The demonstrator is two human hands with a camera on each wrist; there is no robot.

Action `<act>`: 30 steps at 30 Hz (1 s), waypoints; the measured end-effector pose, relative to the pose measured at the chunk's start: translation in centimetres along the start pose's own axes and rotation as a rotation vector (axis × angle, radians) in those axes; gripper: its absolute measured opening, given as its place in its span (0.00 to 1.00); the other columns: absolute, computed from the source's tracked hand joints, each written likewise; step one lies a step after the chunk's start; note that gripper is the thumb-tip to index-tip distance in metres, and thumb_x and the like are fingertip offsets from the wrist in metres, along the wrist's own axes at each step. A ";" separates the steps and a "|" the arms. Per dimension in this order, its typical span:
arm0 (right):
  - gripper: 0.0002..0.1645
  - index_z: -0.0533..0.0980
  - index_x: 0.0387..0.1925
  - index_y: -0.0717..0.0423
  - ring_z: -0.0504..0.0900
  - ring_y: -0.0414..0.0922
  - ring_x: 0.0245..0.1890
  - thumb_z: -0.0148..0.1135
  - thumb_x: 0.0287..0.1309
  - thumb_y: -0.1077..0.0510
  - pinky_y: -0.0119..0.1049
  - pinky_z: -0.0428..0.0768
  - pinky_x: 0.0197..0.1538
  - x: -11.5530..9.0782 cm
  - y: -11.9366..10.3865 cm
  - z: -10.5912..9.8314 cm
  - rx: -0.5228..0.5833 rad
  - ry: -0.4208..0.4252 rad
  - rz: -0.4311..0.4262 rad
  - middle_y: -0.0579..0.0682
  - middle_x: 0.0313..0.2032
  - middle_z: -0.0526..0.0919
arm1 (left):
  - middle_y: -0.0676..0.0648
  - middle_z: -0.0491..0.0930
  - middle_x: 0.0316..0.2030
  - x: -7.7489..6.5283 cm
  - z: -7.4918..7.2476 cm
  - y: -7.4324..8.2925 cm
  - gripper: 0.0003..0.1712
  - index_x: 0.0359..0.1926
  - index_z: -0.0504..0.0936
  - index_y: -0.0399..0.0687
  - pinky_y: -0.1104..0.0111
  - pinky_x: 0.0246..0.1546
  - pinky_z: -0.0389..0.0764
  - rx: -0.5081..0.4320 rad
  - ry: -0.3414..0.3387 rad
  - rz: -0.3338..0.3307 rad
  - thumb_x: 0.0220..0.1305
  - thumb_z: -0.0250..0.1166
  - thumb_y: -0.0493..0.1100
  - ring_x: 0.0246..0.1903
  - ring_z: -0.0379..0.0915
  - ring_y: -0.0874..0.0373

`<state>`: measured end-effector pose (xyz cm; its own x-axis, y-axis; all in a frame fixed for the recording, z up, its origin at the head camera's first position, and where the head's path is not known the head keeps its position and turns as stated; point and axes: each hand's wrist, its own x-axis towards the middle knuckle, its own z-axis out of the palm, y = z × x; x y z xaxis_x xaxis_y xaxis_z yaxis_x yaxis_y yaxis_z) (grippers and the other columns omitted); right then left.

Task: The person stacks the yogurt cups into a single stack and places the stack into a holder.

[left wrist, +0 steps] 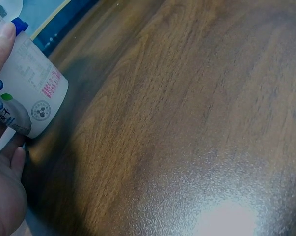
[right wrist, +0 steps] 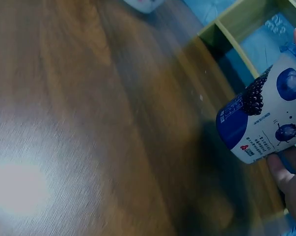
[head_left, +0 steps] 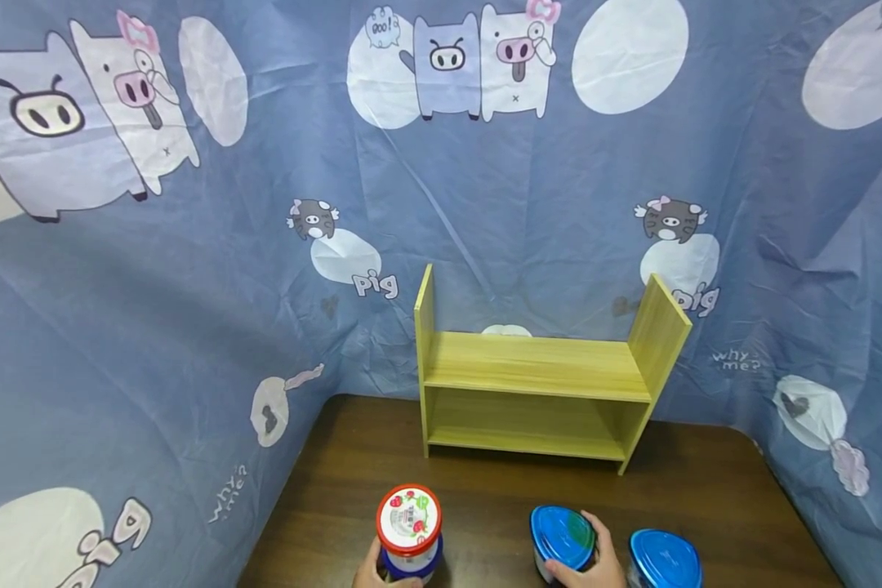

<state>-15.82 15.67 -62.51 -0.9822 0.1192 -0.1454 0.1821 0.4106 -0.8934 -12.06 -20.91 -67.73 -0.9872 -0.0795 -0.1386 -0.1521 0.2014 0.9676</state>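
Note:
My left hand (head_left: 384, 574) grips a white tub with a dark blue lid (head_left: 432, 566). On top of that one stands a tub with a red-rimmed lid (head_left: 409, 519) printed with strawberries. Blueberries and small print decorate the gripped tub (left wrist: 37, 93) in the left wrist view, where the thumb presses near its lid. My right hand (head_left: 595, 563) holds a second tub with a bright blue lid (head_left: 561, 536), thumb and fingers on opposite sides. Blackberry and blueberry pictures cover this tub (right wrist: 265, 113) in the right wrist view.
Just right of my right hand is another blue-lidded tub (head_left: 665, 559). A two-tier yellow wooden shelf (head_left: 532, 365) stands at the back of the brown table (head_left: 485, 482). Blue cloth with cartoon pigs (head_left: 514, 196) hangs behind and along both sides.

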 end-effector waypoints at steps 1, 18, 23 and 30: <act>0.65 0.56 0.71 0.62 0.74 0.69 0.57 0.84 0.39 0.45 0.59 0.77 0.56 0.0 -0.3 0.2 -0.009 0.004 -0.024 0.77 0.61 0.68 | 0.32 0.78 0.56 0.0 0.0 0.0 0.59 0.69 0.61 0.29 0.44 0.55 0.77 0.003 -0.001 -0.001 0.43 0.84 0.48 0.54 0.76 0.37; 0.60 0.60 0.69 0.54 0.78 0.62 0.54 0.85 0.39 0.47 0.54 0.79 0.52 0.8 -3.8 2.6 0.027 -0.002 -0.193 0.69 0.58 0.75 | 0.32 0.77 0.56 -0.1 0.1 -0.2 0.60 0.70 0.61 0.29 0.48 0.54 0.77 0.015 0.007 0.013 0.42 0.85 0.49 0.54 0.76 0.38; 0.58 0.60 0.69 0.56 0.77 0.62 0.54 0.84 0.41 0.49 0.53 0.80 0.51 1.0 -4.5 3.1 0.074 -0.027 -0.230 0.70 0.59 0.74 | 0.32 0.77 0.56 0.0 0.0 -0.1 0.60 0.70 0.61 0.29 0.45 0.55 0.77 0.017 0.001 -0.015 0.43 0.84 0.49 0.55 0.75 0.37; 0.57 0.60 0.69 0.53 0.76 0.62 0.55 0.85 0.41 0.51 0.50 0.82 0.49 1.2 -6.3 4.0 0.160 -0.048 -0.253 0.69 0.60 0.73 | 0.32 0.77 0.56 0.0 0.0 -0.2 0.59 0.69 0.62 0.29 0.44 0.56 0.76 0.048 0.008 0.011 0.42 0.84 0.49 0.54 0.75 0.37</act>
<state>-18.36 9.58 -58.73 -0.9972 -0.0128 0.0741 -0.0748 0.2734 -0.9590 -12.07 -20.94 -67.91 -0.9884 -0.0849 -0.1260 -0.1434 0.2489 0.9579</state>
